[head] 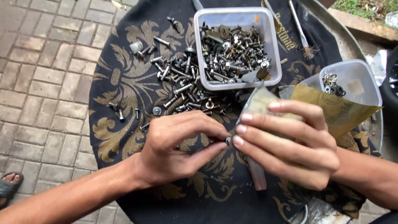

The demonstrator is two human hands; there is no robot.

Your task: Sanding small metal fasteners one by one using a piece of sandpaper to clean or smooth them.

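Black cloth (124, 83) with gold pattern covers the round counter (356, 45) over brick paving. 2 clear plastic tubs on the cloth: big tub (237, 45) full of screws and bolts at the far middle, small tub (356, 81) to its right holding a few washers. Loose screws (178, 79) lie scattered just left of the big tub. Sandpaper sheet (331, 108) is held in the right hand (290, 145), fingers curled around it. Left hand (174, 149) pinches a small bolt (228, 140) against the sandpaper, near side of the big tub.
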